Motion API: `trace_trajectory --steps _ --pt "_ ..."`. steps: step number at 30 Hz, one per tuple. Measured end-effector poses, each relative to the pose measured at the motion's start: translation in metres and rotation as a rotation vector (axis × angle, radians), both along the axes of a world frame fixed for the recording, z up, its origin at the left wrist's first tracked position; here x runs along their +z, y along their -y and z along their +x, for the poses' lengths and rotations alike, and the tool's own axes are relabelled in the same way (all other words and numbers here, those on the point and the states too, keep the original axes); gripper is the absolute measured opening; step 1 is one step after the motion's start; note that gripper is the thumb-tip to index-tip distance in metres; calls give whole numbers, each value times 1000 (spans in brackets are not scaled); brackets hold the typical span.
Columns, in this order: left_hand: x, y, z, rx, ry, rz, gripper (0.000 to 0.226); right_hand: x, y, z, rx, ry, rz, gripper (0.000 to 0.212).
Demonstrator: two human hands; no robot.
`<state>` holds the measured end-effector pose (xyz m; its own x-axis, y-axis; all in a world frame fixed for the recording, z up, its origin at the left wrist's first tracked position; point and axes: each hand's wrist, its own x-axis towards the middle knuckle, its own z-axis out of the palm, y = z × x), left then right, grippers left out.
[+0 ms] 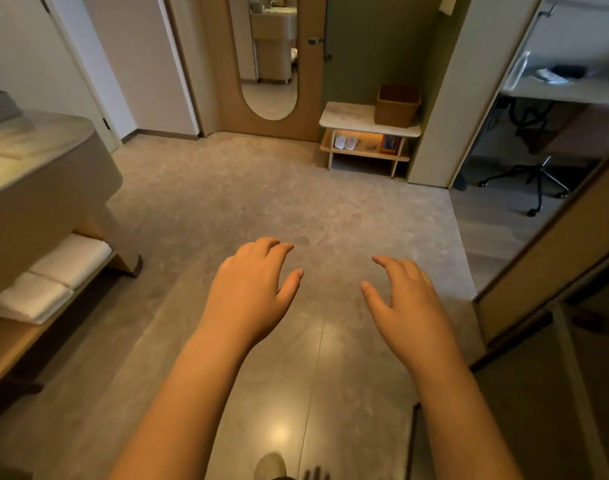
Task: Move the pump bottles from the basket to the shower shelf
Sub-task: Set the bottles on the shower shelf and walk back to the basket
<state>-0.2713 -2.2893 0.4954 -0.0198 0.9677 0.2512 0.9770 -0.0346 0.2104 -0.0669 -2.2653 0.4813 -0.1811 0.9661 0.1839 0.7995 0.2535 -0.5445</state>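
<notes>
My left hand (253, 289) and my right hand (403, 299) hover side by side over the grey floor, palms down, fingers loosely curled, holding nothing. A brown basket (397, 105) stands on a small low bench far ahead at the right, well beyond both hands; its inside is hidden from here. No pump bottles and no shower shelf show in this view.
A vanity counter (36, 157) with folded white towels (50, 278) on its lower shelf fills the left. A door with an oval mirror (272, 57) is straight ahead. The low bench (365, 133) holds slippers underneath. An open doorway at right shows an office chair (535, 174).
</notes>
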Motion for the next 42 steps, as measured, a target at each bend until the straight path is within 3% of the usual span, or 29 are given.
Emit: trace_trajectory --steps 5,12,19,29,36,42 --pt "-13 -81 -15 -42 35 6 45 -10 -74 -12 -33 4 30 50" --pt "-10 -231 -57 -171 120 215 38 -9 -225 -49 -94 34 39 51" --pt "-21 -365 -66 -231 118 121 44 -23 -332 -61 -168 13 -10 50" --pt "-36 -540 -31 -249 124 52 42 -36 -496 -28 -269 -120 -43 58" --pt "-13 -683 20 -229 50 115 36 -22 -648 21 -267 -181 -55 68" --pt "-6 -779 49 -244 38 168 35 -15 -749 49 -256 -243 -10 56"
